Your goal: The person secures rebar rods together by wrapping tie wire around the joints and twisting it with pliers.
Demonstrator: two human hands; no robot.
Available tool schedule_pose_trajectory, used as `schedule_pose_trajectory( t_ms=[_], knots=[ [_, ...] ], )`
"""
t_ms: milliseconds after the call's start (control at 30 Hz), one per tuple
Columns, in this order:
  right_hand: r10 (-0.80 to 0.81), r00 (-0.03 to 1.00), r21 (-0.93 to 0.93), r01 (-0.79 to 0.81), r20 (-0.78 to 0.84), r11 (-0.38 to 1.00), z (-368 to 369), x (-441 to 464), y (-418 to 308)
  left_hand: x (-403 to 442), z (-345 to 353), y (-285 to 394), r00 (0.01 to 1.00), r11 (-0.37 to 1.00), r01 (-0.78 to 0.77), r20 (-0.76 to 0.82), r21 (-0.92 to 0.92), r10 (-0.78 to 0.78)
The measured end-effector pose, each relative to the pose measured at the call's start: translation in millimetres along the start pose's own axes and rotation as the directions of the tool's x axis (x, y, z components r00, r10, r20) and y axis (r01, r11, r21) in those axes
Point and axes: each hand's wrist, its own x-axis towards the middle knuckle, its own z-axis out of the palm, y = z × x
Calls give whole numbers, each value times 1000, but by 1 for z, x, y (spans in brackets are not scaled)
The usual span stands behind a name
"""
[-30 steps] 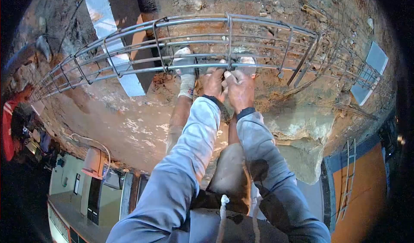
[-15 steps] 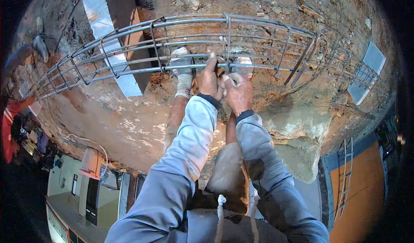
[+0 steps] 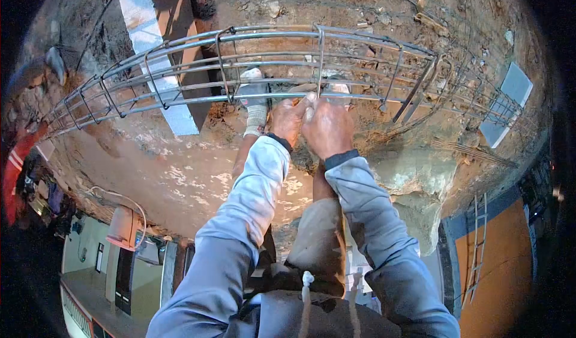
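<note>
A long steel rebar cage (image 3: 270, 95) with square stirrups stretches across the head view in front of me. Both hands meet at its nearest bar, by the foot of one stirrup (image 3: 320, 62). My left hand (image 3: 288, 120) is closed, its thumb and fingertips pinched against that joint. Right beside it, my right hand (image 3: 330, 128) is curled into a fist, knuckles up, just under the bar. Whatever lies between the fingers is hidden. My feet, one in a shoe (image 3: 253, 87), stand beneath the cage.
A pale-topped block or beam (image 3: 150, 32) lies under the cage on the left. A light panel (image 3: 507, 101) sits under its right end. Loose rods (image 3: 474, 150) lie on the dirt at right. A bucket (image 3: 124, 227) and a ladder (image 3: 478, 248) are nearer me.
My right hand has turned over, from fingers pinched at the joint to a fist with knuckles up. My left hand has dropped slightly, its raised fingers now lower at the bar.
</note>
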Motion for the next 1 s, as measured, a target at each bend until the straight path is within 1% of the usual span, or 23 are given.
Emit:
schedule_pose_trajectory(
  t_ms=[33, 67, 100, 167, 200, 233, 300, 333, 367, 433, 467, 500, 567, 600, 633, 700, 767, 800, 833, 900, 933, 967, 1000],
  knots=[
    [5, 1000, -26, -6, -3, 1000, 0, 4, -1, -1, 1, 2, 1000, 1000, -9, -9, 16, 9],
    [30, 999, 61, -27, -37, 998, 2, 6, 3, -2, 2, 2, 1000, 999, -14, -17, 31, 15],
    [34, 999, 52, -32, -42, 998, 2, 10, 7, -3, 4, 2, 1000, 1000, -13, -8, 24, 13],
    [14, 999, 73, -17, 38, 997, -4, 21, 18, -3, 13, 0, 999, 996, -33, -39, -79, 30],
    [-105, 994, 110, 100, 43, 989, -12, 23, 19, -4, 10, -1, 999, 998, -49, -24, -36, 49],
    [-99, 994, 102, 95, 38, 990, -20, 25, 19, -4, 9, -4, 999, 998, -47, -14, -41, 46],
    [-153, 986, -56, 156, 60, 986, -28, 29, 18, -9, 8, -6, 992, 996, 85, -90, 11, -84],
    [-191, 978, -129, 200, 80, 971, -27, 35, 26, -25, 25, 15, 992, 993, 105, -83, 56, -100],
    [-183, 980, -133, 193, 80, 972, -24, 36, 30, -30, 30, 17, 991, 992, 110, -77, 55, -106],
    [-237, 971, -87, 233, -41, 969, -17, 36, 40, -32, 36, 18, 987, 993, 117, -108, -11, -117],
    [-288, 941, -27, 288, -175, 957, -8, 31, 49, -31, 38, 16, 995, 992, 67, -72, -105, -75],
    [-285, 943, -27, 285, -174, 958, -2, 26, 51, -30, 38, 11, 994, 992, 71, -71, -105, -79],
    [-14, 986, 225, 51, -164, 973, 10, 16, 52, -27, 34, -3, 999, 992, -36, -34, -122, 32],
    [66, 994, 300, -38, -85, 953, 14, 15, 54, -26, 33, -8, 999, 992, -35, -31, -117, 31],
    [68, 994, 304, -39, -87, 952, 16, 13, 57, -26, 31, -12, 998, 990, -58, -24, -127, 55],
    [237, 967, 409, -255, 95, 876, 17, 5, 58, -27, 30, -15, 996, 988, -83, -26, -130, 80],
    [116, 962, 240, -56, -245, 969, 13, 0, 75, -27, 36, -12, 996, 994, -34, -86, -101, 25],
    [301, 938, 203, -266, -172, 942, -17, 5, 71, -25, 34, -15, 997, 991, -38, -67, -126, 30],
    [106, 826, 16, -117, -554, 993, -13, 10, 101, -27, 35, -11, 997, 992, -43, -72, -120, 35],
    [231, 701, 33, -284, -675, 958, -53, 18, 115, -34, 39, 2, 996, 999, -20, -85, -31, 17],
    [274, 729, -8, -358, -628, 934, -56, 25, 130, -35, 39, 6, 995, 996, -39, -93, 81, 46],
    [320, 750, -54, -427, -579, 902, -55, 32, 146, -35, 39, 6, 994, 996, -41, -98, 85, 49],
    [319, 751, -49, -422, -577, 905, -51, 37, 159, -34, 38, 5, 990, 984, -65, -113, 167, 85]
  ],
)
